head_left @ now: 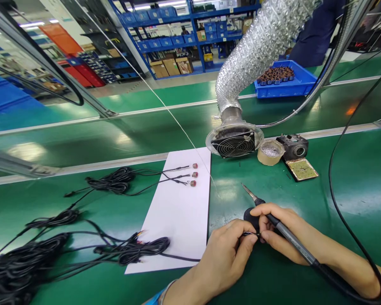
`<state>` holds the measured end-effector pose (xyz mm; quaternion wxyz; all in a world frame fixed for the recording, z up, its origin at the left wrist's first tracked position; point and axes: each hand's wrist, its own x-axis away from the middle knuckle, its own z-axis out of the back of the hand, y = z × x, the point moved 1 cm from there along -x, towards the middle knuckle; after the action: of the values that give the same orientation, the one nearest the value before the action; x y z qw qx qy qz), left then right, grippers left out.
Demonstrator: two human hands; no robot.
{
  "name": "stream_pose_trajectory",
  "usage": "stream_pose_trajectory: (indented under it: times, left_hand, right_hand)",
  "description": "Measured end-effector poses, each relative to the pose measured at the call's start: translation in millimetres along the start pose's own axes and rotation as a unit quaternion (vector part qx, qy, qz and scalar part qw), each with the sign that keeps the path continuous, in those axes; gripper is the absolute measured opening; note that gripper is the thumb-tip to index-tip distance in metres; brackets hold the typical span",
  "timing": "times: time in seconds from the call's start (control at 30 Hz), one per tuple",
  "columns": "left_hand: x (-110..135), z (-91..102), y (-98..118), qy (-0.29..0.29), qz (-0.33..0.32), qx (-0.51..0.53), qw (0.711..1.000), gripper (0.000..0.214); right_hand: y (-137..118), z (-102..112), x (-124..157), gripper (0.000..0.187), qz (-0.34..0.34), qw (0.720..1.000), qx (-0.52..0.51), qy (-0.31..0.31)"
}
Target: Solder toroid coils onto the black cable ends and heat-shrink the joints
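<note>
My left hand (pixel 227 254) pinches the end of a black cable (pixel 184 257) between thumb and fingers; the rest of the cable runs left across a white sheet (pixel 180 212). In my right hand (pixel 300 228) is a soldering iron (pixel 288 236), its bare tip pointing up and left, away from the cable. The right thumb and fingertips also meet at the thin wire end, close to the left fingertips; the exact contact is hidden. Just behind the fingertips lies a round black object (pixel 250 217). Three small reddish cylindrical parts (pixel 194 174) sit on the sheet beside stripped cable leads.
Coiled black cables (pixel 28 258) cover the bench's left side. A fume extractor (pixel 234 144) hangs from a foil duct behind my hands. Near it are a tape roll (pixel 271 153), an iron stand (pixel 294 146) and a sponge (pixel 301 169). A thin strand (pixel 165 106) hangs down. Behind stands a blue tray (pixel 285 91).
</note>
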<state>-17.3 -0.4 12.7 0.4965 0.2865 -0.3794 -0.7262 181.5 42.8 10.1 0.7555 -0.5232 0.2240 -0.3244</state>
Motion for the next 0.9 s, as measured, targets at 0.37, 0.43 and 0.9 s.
stream_pose_trajectory:
  times: [0.37,0.43,0.9]
  left_hand:
    - [0.6,-3.8,-1.4,-0.011,0.009,-0.002,1.0,0.016]
    - [0.2,-4.3,-1.6,-0.014,0.01,0.003,1.0,0.016]
    - [0.7,-3.0,-2.4,0.001,0.043,0.065,0.997,0.018]
  right_hand:
    - [2.3,-2.6,-1.8,0.035,-0.052,0.996,-0.064,0.021]
    - [3.3,-2.9,-2.5,0.035,-0.053,0.995,-0.077,0.021]
    - [5.2,-2.1,-1.6,0.034,-0.084,0.981,-0.177,-0.003]
